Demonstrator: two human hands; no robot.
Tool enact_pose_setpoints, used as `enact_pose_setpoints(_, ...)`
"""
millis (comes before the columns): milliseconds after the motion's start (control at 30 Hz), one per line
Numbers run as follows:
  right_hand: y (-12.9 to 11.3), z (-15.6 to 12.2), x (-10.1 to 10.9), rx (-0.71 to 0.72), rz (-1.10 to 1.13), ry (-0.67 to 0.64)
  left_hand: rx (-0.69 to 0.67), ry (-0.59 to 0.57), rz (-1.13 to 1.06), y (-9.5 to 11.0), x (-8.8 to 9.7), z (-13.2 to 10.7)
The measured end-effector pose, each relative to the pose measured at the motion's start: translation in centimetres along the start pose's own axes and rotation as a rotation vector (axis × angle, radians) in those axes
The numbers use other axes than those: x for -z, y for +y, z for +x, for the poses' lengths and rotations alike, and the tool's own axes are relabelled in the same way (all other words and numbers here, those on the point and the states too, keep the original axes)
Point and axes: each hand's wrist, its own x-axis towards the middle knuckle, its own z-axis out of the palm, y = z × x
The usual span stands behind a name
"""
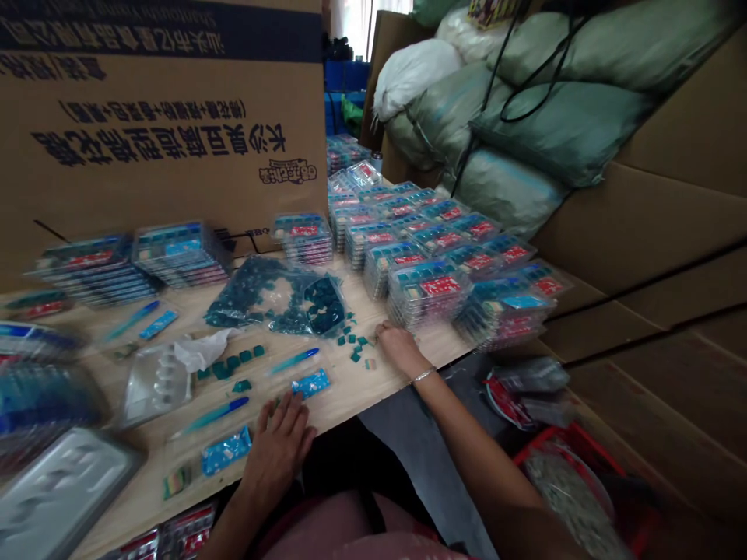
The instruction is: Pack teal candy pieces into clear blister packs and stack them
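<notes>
Two hands down on the wooden surface, both bare, with a thin bracelet on my right wrist. My right hand is at centre right, fingers loosely curled, fingertips at the surface; I can't tell if it's holding anything small. Nearest to it, just left of the fingertips, are loose teal tiles, a small scatter with no clear long axis, so they lie to the left of that hand and my right arm is the nearer one. Stacks of clear blister packs sit just beyond that hand, and a clear plastic bag of teal tiles lies further left of the scatter. My left hand is lower centre, open, fingers spread flat, holding nothing. Just left of it are a blue stick, its long axis running lower left to upper right, and a blue foil packet. Above that hand are a blue packet and a second blue stick. A row of teal tiles lies further left, by a clear plastic tray. A printed cardboard box stands upper left, with stuffed sacks upper right.
</notes>
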Motion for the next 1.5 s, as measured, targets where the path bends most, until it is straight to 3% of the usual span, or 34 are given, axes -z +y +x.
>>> enact_pose_setpoints(200, -0.5, 1.1, 0.3, 0.019, 0.013, 0.041, -0.014, 0.037, 0.021, 0.1, -0.1, -0.1)
enact_pose_setpoints(333, -1.6, 4.2, 0.3, 0.116, 0.089, 0.087, -0.035, 0.034, 0.070, 0.1, 0.0, -0.1)
enact_pose_setpoints(533, -1.5, 8.1, 0.1, 0.200, 0.144, 0.014, -0.037, 0.041, 0.087, 0.2, 0.0, -0.1)
enact_pose_setpoints(800, -0.9, 4.7, 0.3, 0.360, 0.160, -0.104, -0.015, 0.053, 0.029, 0.4, -0.1, -0.2)
enact_pose_setpoints(900, -2.0, 2.9, -0.4, 0.401, 0.094, -0.007, -0.022, 0.056, 0.025, 0.3, 0.0, -0.2)
enact_pose_setpoints(1000, -3.4, 2.0, -1.2, 0.319, 0.038, 0.100, -0.037, 0.053, 0.049, 0.3, 0.0, -0.1)
enact_pose_setpoints(1133, -4.4, 2.8, -1.6, 0.216, 0.220, 0.044, -0.029, 0.047, 0.036, 0.3, 0.2, -0.1)
enact_pose_setpoints(1267, -3.9, 4.3, -1.3, 0.177, 0.409, 0.027, -0.008, 0.044, 0.004, 0.3, 0.1, -0.1)
enact_pose_setpoints(1500, -2.0, 4.7, -0.4, 0.019, 1.001, 0.092, -0.002, 0.033, 0.017, 0.4, 0.5, -0.1)
